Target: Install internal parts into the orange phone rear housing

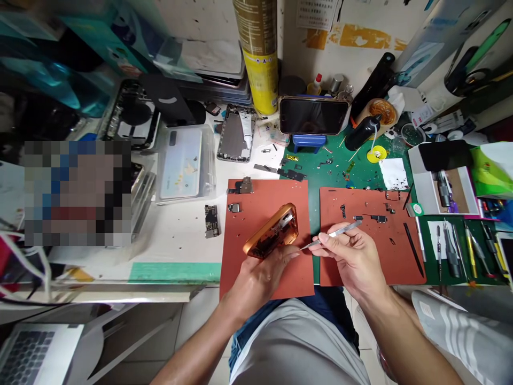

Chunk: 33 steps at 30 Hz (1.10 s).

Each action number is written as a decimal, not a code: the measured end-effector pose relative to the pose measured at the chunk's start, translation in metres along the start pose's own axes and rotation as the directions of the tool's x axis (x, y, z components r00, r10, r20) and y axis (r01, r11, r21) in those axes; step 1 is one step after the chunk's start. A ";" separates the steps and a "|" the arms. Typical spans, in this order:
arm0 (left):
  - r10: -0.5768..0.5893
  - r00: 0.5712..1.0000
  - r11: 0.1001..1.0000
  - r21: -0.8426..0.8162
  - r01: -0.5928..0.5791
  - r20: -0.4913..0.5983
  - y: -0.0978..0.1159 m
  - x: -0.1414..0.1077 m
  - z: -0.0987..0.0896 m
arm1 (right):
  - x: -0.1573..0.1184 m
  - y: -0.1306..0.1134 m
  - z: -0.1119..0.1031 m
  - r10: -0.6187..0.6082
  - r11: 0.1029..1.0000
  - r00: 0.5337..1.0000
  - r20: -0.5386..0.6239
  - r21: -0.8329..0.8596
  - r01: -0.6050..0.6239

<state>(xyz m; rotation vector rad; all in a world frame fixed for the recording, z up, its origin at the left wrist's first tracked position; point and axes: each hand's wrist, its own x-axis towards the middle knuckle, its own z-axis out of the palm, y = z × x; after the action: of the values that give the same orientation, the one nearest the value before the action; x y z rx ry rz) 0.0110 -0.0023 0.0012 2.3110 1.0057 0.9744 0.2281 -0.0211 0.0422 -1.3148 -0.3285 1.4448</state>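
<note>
My left hand (260, 278) grips an orange phone housing (258, 243), tilted up above the left red-brown mat (240, 267). Its inside faces me in part, with dark parts showing in it. Between the thumb and fingers of my right hand (352, 254) are slim metal tweezers (340, 230). Their tip reaches to the fingertips of my left hand, beside the housing; whether it pinches anything is too small to tell. A camera module (245, 185) and a small metal part (233, 207) lie at the mat's upper left. A logic board (211, 221) rests left of the mat.
The right red-brown mat (372, 267) carries several small phone parts and a black stick (413, 249). Behind, a phone (313, 116) leans on a blue stand (308, 142) near a tall yellow can (260, 80). Screwdrivers (451, 251) lie at right, a boxed white phone (182, 166) at left.
</note>
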 end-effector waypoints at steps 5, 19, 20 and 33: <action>0.043 0.999 0.994 0.097 -0.042 -0.006 -0.002 -0.006 0.006 | -0.004 0.003 -0.001 -0.040 0.999 0.999 -0.023 -0.004 0.040; 0.144 0.979 0.900 0.393 -0.190 0.144 0.001 -0.022 0.007 | -0.036 0.038 0.006 -0.182 0.978 0.948 -0.259 0.055 0.203; 0.150 0.978 0.896 0.398 -0.197 0.146 0.001 -0.022 0.007 | -0.035 0.038 0.006 -0.184 0.978 0.948 -0.259 0.049 0.203; 0.146 0.972 0.878 0.430 -0.212 0.182 0.002 -0.023 0.005 | -0.034 0.037 0.007 -0.202 0.977 0.945 -0.257 0.019 0.214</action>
<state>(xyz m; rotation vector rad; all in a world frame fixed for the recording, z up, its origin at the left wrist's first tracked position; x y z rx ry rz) 0.0043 -0.0215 -0.0102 2.8533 1.0550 0.6756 0.1964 -0.0591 0.0336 -1.3660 -0.2533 1.0872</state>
